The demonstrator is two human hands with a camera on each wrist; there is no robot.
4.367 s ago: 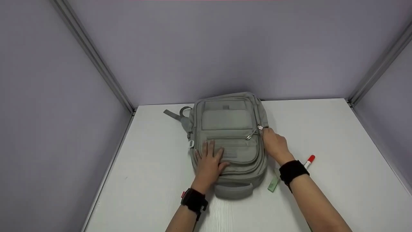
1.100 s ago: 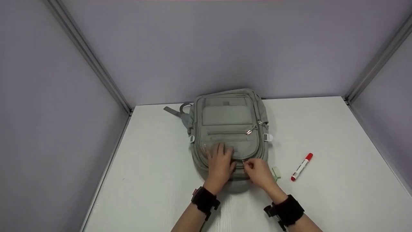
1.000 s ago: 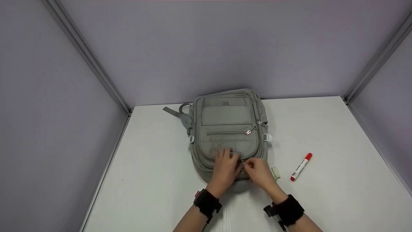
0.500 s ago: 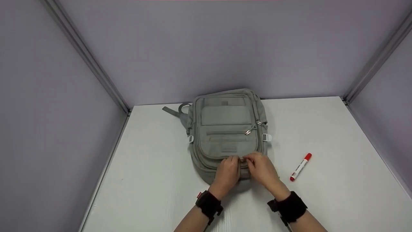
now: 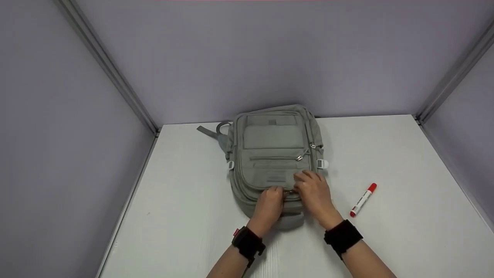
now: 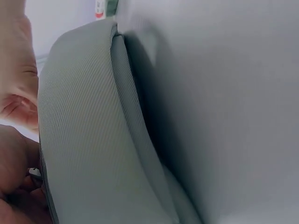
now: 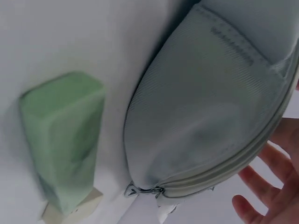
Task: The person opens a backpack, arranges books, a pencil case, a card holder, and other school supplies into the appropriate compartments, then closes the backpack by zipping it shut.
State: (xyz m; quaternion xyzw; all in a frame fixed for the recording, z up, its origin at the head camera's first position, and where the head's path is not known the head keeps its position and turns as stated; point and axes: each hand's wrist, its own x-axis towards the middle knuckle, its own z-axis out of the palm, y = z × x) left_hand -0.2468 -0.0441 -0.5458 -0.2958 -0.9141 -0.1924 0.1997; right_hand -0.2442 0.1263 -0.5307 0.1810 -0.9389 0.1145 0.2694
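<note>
A grey-green backpack [image 5: 272,137] lies on the white table with its carry handle [image 5: 290,221] towards the person. The left hand [image 5: 268,208] has its fingers curled and pinches the backpack at the zip near the handle; what exactly lies between the fingertips is hidden. Just right of it, the right hand [image 5: 314,195] rests on the front panel's edge, its fingers bent over the fabric. In the right wrist view the right fingers [image 7: 261,184] look spread apart. A small part of the zip [image 5: 291,192] shows between both hands.
A red-capped white marker [image 5: 363,200] lies right of the backpack. Beside the bag, in the right wrist view, are a green block [image 7: 63,140] and a pale piece [image 7: 74,209] under its end. Grey walls [image 5: 247,58] enclose the table's back and sides.
Earlier the left hand lay flat on the front panel; it slid towards the handle and curled. The right hand came from the bag's side, pinched at the zip, then spread its fingers over the panel.
</note>
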